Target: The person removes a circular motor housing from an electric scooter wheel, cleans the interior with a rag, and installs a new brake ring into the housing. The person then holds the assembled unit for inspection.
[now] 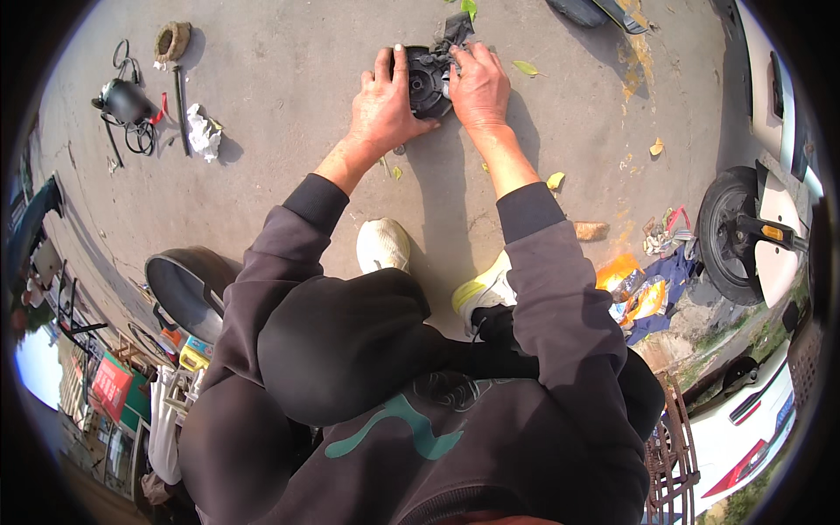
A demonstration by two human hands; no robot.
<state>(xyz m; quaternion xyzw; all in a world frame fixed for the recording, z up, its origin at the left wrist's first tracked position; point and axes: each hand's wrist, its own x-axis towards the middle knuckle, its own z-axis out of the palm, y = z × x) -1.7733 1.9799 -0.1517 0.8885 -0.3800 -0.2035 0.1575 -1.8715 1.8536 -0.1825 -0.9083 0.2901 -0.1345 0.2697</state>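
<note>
On the concrete at the top middle is a round black plastic part [423, 87] with a hub in its centre. My left hand [381, 105] grips its left side, fingers over the edge and thumb along the bottom. My right hand [478, 87] is closed on a dark, crumpled piece [453, 37] at the part's upper right; whether that piece is cloth or fittings I cannot tell. My right fingertips hide some of the part's right side. A few yellow-green leaves [525, 67] lie around my hands.
At left lie a coiled-cord device [128, 102], a ring-shaped brown object [172, 41], a dark bar [181, 109], white crumpled paper [204, 133] and a black basin [185, 293]. At right are a scooter wheel [731, 236], orange packets [643, 297], a brown block [591, 230] and a white vehicle [735, 437].
</note>
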